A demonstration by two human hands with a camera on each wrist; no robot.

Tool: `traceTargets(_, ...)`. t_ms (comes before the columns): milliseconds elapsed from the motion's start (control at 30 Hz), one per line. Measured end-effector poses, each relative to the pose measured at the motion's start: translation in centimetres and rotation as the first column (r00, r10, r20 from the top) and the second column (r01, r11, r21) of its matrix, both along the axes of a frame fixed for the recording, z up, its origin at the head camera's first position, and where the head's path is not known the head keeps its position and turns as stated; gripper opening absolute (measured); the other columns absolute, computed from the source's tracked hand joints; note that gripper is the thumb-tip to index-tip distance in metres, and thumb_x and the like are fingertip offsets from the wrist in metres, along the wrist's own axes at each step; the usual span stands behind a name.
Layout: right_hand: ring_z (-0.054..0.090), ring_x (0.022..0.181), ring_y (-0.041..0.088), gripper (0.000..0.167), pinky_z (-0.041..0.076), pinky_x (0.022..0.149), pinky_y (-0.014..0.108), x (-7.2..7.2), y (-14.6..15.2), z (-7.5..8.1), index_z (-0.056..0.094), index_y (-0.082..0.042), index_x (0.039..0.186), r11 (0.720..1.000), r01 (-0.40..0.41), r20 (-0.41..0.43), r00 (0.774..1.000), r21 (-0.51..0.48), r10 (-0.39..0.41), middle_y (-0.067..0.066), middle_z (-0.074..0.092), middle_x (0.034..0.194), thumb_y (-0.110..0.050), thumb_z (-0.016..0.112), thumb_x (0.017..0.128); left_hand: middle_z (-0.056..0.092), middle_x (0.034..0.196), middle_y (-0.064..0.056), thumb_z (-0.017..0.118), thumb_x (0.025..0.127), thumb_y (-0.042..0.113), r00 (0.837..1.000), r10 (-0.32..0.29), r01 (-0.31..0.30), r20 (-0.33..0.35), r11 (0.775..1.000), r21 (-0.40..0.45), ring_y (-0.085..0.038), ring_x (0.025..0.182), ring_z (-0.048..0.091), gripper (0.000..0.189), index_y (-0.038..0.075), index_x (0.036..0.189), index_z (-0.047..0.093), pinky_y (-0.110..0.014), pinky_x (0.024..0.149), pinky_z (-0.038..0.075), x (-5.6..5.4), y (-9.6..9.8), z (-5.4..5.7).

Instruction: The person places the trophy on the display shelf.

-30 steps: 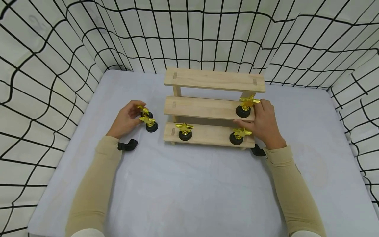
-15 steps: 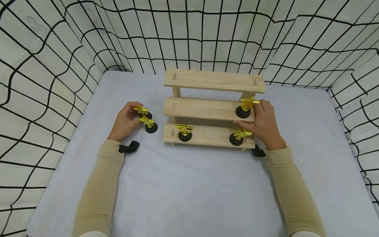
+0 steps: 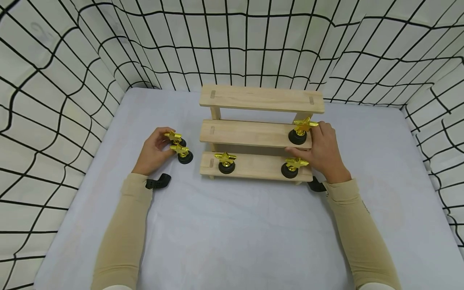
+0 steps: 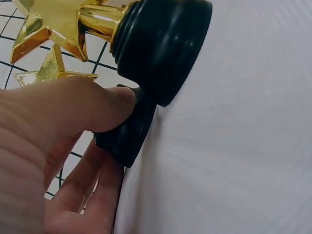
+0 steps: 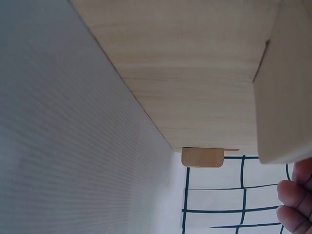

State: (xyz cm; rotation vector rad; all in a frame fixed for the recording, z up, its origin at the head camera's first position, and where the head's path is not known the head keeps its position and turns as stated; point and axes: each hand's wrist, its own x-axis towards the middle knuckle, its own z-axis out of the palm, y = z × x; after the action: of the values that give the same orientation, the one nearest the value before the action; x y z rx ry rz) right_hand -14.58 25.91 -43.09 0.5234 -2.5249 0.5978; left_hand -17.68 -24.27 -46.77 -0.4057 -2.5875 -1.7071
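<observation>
Left of the wooden three-step shelf [image 3: 253,133], my left hand [image 3: 152,153] pinches the base of a gold star trophy [image 3: 175,137] between thumb and fingers. In the left wrist view the thumb lies on that black base [image 4: 127,129]. A nearer star trophy [image 3: 185,156] stands upright beside it, close to the thumb. My right hand [image 3: 324,153] grips the right end of the shelf's middle step, its thumb at the front edge. Close to that hand stands a star trophy [image 3: 298,136] on the middle step. The bottom step carries a trophy [image 3: 226,166] at left and another trophy [image 3: 289,169] at right.
A white cloth [image 3: 232,233] covers the table. Black wire grid panels [image 3: 246,50] rise at the back and both sides. Black wrist cameras, such as the left one [image 3: 158,181], jut out near the cloth.
My left hand has shifted very slightly toward me over the last second, with the trophies hardly moving. The right hand and the shelf stay in place.
</observation>
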Motion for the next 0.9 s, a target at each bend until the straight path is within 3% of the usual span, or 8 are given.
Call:
traceTargets(233, 0.043, 0.081, 0.038, 0.109, 0.034, 0.075, 0.050, -0.08, 0.02, 0.21, 0.057, 0.007, 0.118, 1.000, -0.003, -0.022, 1.000, -0.002, 0.003, 0.023, 0.051, 0.094, -0.095, 0.046, 0.079, 0.057, 0.137, -0.019, 0.070, 0.085, -0.017, 0.999, -0.002, 0.002, -0.046, 1.000, 0.012, 0.006, 0.120, 0.056, 0.055, -0.004, 0.135, 0.050, -0.007, 0.107, 0.045, 0.02, 0.08, 0.26)
traceTargets(500, 0.043, 0.082, 0.038, 0.109, 0.034, 0.076, 0.050, 0.01, 0.08, 0.32, 0.058, 0.006, 0.117, 1.000, -0.006, -0.015, 1.000, -0.007, 0.006, 0.023, 0.052, 0.096, -0.095, 0.047, 0.078, 0.057, 0.124, 0.015, 0.071, 0.085, -0.016, 0.999, 0.016, -0.016, -0.052, 1.000, 0.014, 0.004, 0.118, 0.058, 0.053, -0.005, 0.133, 0.052, -0.008, 0.105, 0.047, 0.22, 0.18, 0.53)
traceTargets(900, 0.045, 0.084, 0.038, 0.111, 0.036, 0.076, 0.051, 0.04, -0.06, 0.12, 0.058, 0.007, 0.116, 1.000, 0.014, 0.010, 1.000, -0.010, -0.014, 0.023, 0.054, 0.097, -0.097, 0.046, 0.077, 0.056, 0.125, 0.013, 0.073, 0.086, -0.012, 0.998, 0.053, -0.053, -0.034, 0.999, -0.007, 0.002, 0.117, 0.058, 0.055, -0.002, 0.135, 0.050, -0.009, 0.102, 0.050, 0.18, 0.18, 0.73)
